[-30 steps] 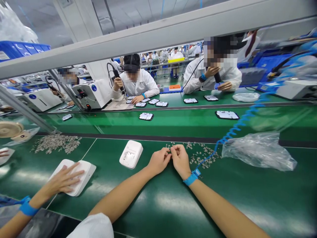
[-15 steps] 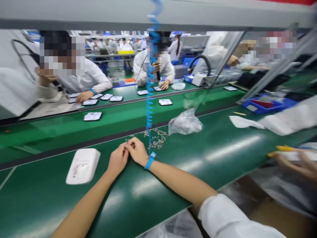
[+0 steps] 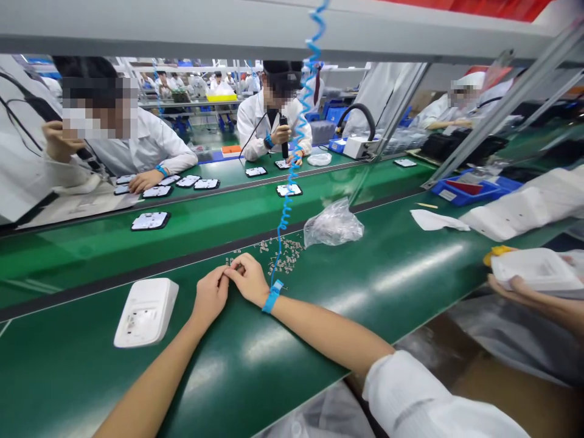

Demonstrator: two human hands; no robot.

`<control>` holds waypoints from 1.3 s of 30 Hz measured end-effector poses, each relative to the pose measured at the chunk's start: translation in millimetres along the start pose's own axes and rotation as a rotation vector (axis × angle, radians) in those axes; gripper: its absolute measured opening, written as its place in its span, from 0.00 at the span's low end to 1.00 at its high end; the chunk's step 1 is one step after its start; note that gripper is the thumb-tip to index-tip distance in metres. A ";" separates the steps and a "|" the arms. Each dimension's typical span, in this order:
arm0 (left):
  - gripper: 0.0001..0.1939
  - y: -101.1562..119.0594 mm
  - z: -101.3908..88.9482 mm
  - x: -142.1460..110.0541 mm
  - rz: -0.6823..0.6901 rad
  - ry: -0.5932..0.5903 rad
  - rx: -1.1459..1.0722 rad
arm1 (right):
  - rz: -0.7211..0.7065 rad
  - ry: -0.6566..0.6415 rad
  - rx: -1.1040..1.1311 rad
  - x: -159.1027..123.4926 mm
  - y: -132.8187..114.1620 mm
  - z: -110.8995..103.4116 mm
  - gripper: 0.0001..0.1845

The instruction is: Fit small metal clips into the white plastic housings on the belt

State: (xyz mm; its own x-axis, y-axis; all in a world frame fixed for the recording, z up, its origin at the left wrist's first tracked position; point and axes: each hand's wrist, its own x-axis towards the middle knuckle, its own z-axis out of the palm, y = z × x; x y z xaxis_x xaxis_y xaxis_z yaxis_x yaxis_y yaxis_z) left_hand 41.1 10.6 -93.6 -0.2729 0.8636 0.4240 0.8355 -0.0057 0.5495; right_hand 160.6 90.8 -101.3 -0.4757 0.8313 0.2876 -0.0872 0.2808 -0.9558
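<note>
My left hand (image 3: 211,296) and my right hand (image 3: 249,280) meet over the green work surface (image 3: 255,377), fingertips pinched together. Whatever they hold is hidden behind the fingers. Just beyond and to the right lie many small metallic parts (image 3: 286,255), scattered loosely, a few close to my fingertips. Around my right wrist is a blue strap (image 3: 272,296) joined to a coiled blue cord (image 3: 298,131) that hangs from above. Left of my hands rests a white plastic housing (image 3: 146,311) with a recess in its face.
A clear plastic bag (image 3: 333,224) lies behind the small parts. Across the green belt (image 3: 219,210), co-workers handle flat white-and-black units (image 3: 150,221). At right, another person's hands hold a white housing (image 3: 536,271); a blue tray (image 3: 465,190) sits by a slanted metal post (image 3: 483,115).
The view has shifted slightly. My hands stay pinched together in about the same place. At right, the neighbour's white housing has come further into view.
</note>
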 end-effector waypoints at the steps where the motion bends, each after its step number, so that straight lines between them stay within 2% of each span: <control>1: 0.18 0.4 -0.6 0.2 -0.011 -0.001 -0.007 | 0.007 0.004 0.008 0.1 -0.2 0.1 0.08; 8: 0.18 -0.5 -3.5 1.5 -0.093 -0.025 -0.086 | 0.044 -0.003 0.043 3.0 2.6 1.6 0.02; 12: 0.18 -4.5 -0.8 2.2 -0.138 0.029 -0.092 | 0.004 0.020 -0.009 5.2 5.7 2.4 0.04; 15: 0.20 -8.3 3.2 1.0 -0.091 0.051 -0.058 | -0.010 0.043 -0.027 6.0 5.8 2.4 0.04; 18: 0.17 -11.4 6.1 -1.7 -0.009 0.023 0.020 | 0.046 0.036 -0.020 6.4 3.1 2.5 0.04; 22: 0.18 -14.6 8.0 -4.3 -0.021 0.052 0.076 | 0.106 0.031 0.010 6.4 -2.1 2.7 0.03; 28: 0.19 -19.1 10.2 -3.9 0.053 0.056 0.137 | 0.100 0.061 0.042 5.2 -4.2 2.6 0.02; 36: 0.18 -20.4 9.7 -2.8 0.058 0.044 0.145 | 0.117 0.047 0.023 6.0 -4.5 2.6 0.02; 39: 0.19 -15.7 7.1 -0.2 0.062 0.049 0.097 | 0.081 0.046 -0.004 6.3 -5.2 1.9 0.07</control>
State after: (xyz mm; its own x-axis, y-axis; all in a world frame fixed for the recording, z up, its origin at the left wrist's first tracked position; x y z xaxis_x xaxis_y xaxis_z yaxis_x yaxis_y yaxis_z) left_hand 31.4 14.1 -107.5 -0.2405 0.8375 0.4908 0.8929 -0.0075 0.4503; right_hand 156.4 93.6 -94.6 -0.4404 0.8723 0.2124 -0.0468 0.2140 -0.9757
